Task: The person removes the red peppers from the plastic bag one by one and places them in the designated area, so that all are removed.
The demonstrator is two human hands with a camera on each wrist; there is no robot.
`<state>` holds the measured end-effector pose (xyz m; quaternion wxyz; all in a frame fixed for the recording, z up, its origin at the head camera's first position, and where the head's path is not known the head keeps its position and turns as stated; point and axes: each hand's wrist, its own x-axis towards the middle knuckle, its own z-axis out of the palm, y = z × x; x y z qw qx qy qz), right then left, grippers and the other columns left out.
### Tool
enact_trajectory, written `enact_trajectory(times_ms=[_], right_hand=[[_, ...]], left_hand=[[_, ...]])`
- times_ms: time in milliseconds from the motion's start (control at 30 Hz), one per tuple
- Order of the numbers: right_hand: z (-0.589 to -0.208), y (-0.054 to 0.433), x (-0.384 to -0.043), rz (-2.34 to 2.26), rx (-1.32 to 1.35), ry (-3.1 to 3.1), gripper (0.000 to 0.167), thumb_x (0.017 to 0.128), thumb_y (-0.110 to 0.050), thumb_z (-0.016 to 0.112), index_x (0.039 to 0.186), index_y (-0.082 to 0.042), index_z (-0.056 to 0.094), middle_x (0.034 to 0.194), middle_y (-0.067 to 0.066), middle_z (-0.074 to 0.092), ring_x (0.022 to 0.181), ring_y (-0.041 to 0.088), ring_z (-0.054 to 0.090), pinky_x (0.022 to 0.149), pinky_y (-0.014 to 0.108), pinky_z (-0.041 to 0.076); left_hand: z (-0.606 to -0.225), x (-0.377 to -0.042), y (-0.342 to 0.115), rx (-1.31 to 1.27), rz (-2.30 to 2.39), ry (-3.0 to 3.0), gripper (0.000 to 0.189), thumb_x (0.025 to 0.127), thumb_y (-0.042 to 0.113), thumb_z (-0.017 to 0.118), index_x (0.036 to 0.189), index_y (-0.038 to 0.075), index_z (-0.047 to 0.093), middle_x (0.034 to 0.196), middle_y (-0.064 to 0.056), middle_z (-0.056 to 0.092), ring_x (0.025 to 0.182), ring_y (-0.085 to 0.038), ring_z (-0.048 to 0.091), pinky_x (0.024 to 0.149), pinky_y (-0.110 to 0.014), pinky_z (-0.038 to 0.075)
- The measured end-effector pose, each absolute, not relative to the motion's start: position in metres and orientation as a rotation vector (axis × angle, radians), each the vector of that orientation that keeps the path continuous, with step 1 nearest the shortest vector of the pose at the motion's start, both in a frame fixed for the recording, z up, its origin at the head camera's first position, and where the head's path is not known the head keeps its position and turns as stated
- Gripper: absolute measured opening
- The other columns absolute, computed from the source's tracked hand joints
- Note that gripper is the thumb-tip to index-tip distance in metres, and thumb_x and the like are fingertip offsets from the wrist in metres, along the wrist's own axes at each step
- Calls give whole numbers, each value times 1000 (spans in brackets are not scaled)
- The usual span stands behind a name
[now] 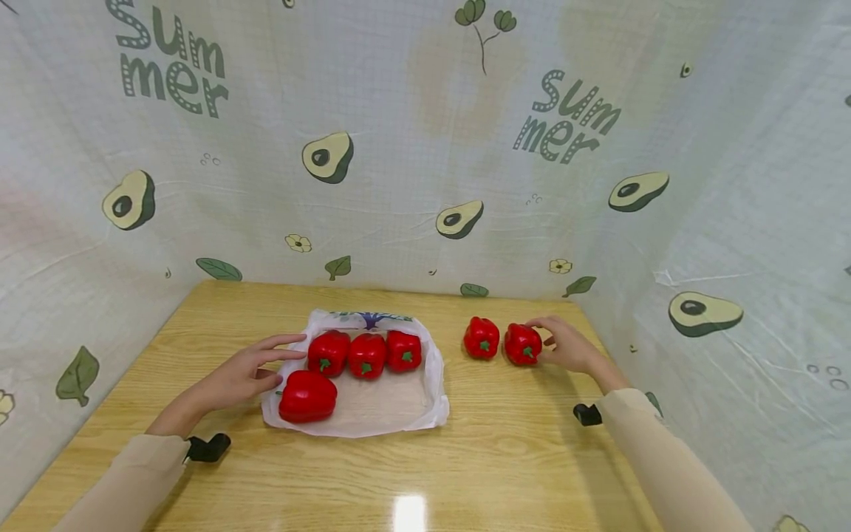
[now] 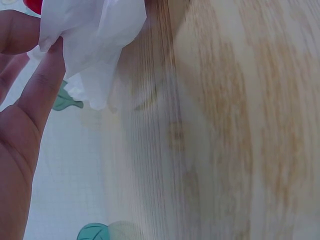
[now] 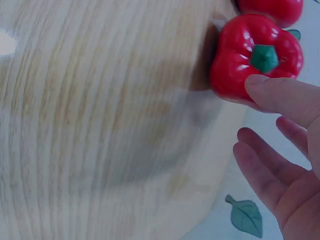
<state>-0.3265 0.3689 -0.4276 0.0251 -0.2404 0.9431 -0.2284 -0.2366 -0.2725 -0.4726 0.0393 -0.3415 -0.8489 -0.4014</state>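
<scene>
The patterned cloth (image 1: 385,89) bears the word "Summer" twice, each split as "Sum" over "mer": one green lettering (image 1: 179,74) at upper left of the head view, a second lettering (image 1: 565,118) at upper right.

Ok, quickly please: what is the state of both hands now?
Left hand: open, fingers touching the white liner.
Right hand: thumb touching a red pepper; whether it grips cannot be told.

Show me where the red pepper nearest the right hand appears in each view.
Head: the red pepper is right of centre, by the right hand.
Left wrist: not in it; the red sliver at top left is another pepper, past the white liner.
Right wrist: upper right, green stem showing, below the cut-off second pepper.
Shared landmark: the wooden table, in all three.
</scene>
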Motion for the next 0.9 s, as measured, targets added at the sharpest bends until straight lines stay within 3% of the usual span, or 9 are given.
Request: enact_trajectory(times_ms=[167,333,900], right_hand=[[-408,370,-319,-639,-776,2963,61,90,0,81,146,2,55,145,31,53,112,55,65,90,61,58],[-391,360,-309,-582,-796,3008,61,90,-2,82,146,-3,57,145,26,56,113,48,67,89,57,60],[-360,248,-256,-687,-1034,3080,51,87,-8,87,134,-8,68,131,14,67,97,26,68,79,41,61]], left_hand=[[-472,-236,-271,-1050,-1232,-2596,50,90,-15,70,135,4,71,155,-22,50,123,-9,48,65,-23,53],[-471,-236,-271,-1060,-1237,-2590,49,90,-15,70,136,3,70,155,-23,50,124,-9,48,67,-23,53],[-474,-236,-273,-1084,-1264,-2568,48,91,-15,69,136,1,69,155,-24,49,121,-7,47,64,-23,51]])
